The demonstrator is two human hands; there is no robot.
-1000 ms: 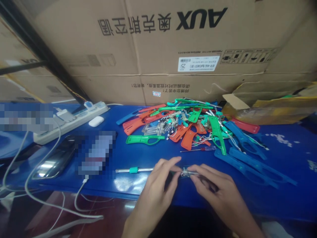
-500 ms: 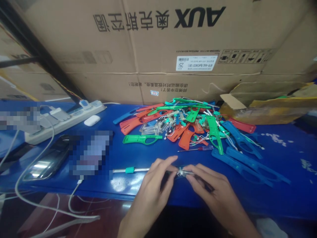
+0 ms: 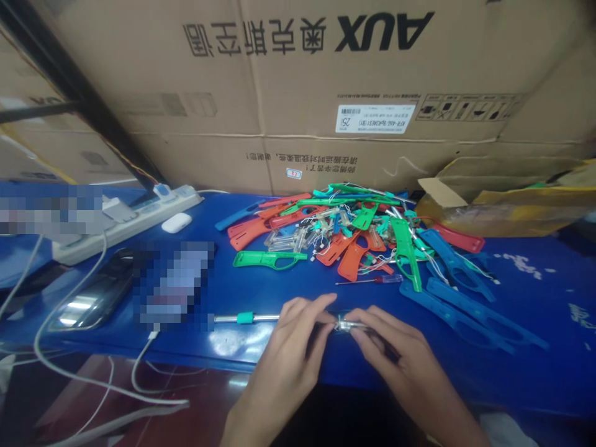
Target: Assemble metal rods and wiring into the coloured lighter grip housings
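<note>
Close to the table's front edge, my left hand and my right hand face each other, fingertips pinched. Between them sits a small clear plastic lighter part, gripped by my right thumb and fingers, which partly cover it. A thin metal tube with a teal sleeve runs out to the left from behind my left hand; its inner end is hidden by those fingers. Just beyond my hands lies a screwdriver with a purple, clear handle.
Behind is a pile of green, orange and blue lighter shells, wires and clear parts. Blue shells lie to the right. Phones, a power strip and cables are left. A large carton stands behind; an opened box is back right.
The clear part between my fingertips has turned slightly and shows more of its side. My hands stay almost in place; the whole view has shifted a little.
</note>
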